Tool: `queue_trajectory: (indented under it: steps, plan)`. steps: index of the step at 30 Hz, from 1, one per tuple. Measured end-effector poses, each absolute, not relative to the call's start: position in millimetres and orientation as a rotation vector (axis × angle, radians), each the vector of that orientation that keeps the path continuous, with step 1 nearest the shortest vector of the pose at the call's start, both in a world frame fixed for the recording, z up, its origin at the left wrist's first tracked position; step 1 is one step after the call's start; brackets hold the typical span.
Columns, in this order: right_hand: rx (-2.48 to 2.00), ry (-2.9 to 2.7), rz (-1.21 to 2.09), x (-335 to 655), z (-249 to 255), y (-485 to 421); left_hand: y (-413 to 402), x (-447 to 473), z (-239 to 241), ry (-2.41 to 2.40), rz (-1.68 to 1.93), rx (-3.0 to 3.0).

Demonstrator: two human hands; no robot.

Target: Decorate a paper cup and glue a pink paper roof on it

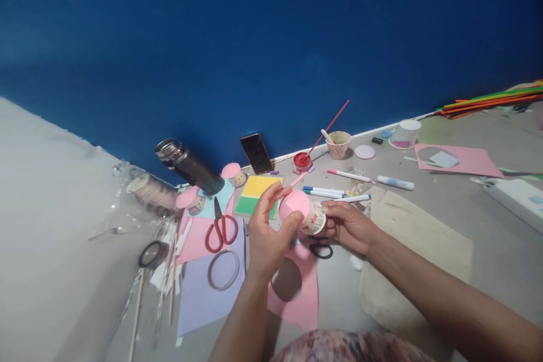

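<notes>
A small paper cup [314,219] with printed lettering and a round pink paper top is held between my two hands, tilted on its side above the table. My left hand [271,232] wraps the rim end, its thumb on the pink disc. The fingertips of my right hand [350,223] pinch the cup's other end. Directly below lies a pink sheet [303,305] with a round hole cut in it. Black-handled scissors [322,250] are partly hidden under the cup. Two similar pink-topped cups [233,175] stand farther left.
Red-handled scissors [221,232] and a tape ring [223,270] lie on coloured paper at left. A dark flask [190,167] and a phone [256,153] stand near the blue wall. Markers [324,191], a red paint pot [302,161] and a paper cup [338,145] sit beyond my hands.
</notes>
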State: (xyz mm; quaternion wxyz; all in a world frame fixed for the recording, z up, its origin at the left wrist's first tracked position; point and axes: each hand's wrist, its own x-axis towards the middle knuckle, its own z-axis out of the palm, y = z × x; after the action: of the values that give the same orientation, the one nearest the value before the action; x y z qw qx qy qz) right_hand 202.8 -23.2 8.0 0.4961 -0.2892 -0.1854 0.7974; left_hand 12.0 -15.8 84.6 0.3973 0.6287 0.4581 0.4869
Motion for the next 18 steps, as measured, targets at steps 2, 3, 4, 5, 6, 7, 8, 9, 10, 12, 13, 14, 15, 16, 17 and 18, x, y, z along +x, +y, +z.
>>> queue_trajectory:
  steps: [2,3,4,5,6,7,8,9,10,12,13,14,15,16,17,18]
  plan:
    - [-0.704,-0.458,1.918,202.9,8.0,-23.1,-16.7,14.1,85.8,1.202,1.230,1.581]
    - [-0.703,-0.461,1.912,202.9,7.9,-23.0,-17.2,14.9,86.3,1.220,1.230,1.579]
    - [-0.702,-0.465,1.909,202.8,7.7,-23.0,-17.6,15.3,86.6,1.234,1.229,1.578]
    - [-0.701,-0.468,1.908,202.8,7.6,-23.1,-18.0,15.5,86.7,1.241,1.229,1.574]
    - [-0.699,-0.472,1.907,202.7,7.6,-23.2,-18.4,15.4,86.6,1.244,1.230,1.567]
    - [-0.697,-0.476,1.904,202.7,7.7,-23.3,-18.7,15.0,86.4,1.239,1.232,1.561]
    - [-0.694,-0.479,1.902,202.6,7.8,-23.5,-19.1,14.4,85.9,1.226,1.234,1.558]
    - [-0.690,-0.484,1.898,202.7,8.1,-23.6,-19.7,13.6,85.4,1.209,1.239,1.561]
    - [-0.687,-0.489,1.894,202.8,8.4,-23.8,-20.5,12.6,84.9,1.190,1.247,1.569]
    - [-0.681,-0.502,1.884,203.3,9.1,-24.3,-23.0,10.8,83.9,1.150,1.258,1.593]
    - [-0.679,-0.511,1.881,203.7,9.5,-24.6,-24.7,10.0,83.6,1.131,1.262,1.601]
    - [-0.677,-0.519,1.879,204.0,9.9,-25.0,-26.4,9.4,83.3,1.115,1.268,1.600]
    - [-0.675,-0.527,1.878,204.2,10.2,-25.4,-28.2,9.0,83.0,1.100,1.276,1.592]
    - [-0.672,-0.534,1.877,204.4,10.3,-25.7,-29.9,8.6,82.7,1.087,1.282,1.578]
    - [-0.670,-0.540,1.876,204.5,10.4,-26.1,-31.3,8.4,82.4,1.076,1.285,1.564]
    - [-0.669,-0.543,1.875,204.4,10.2,-26.3,-32.6,8.2,82.0,1.069,1.287,1.556]
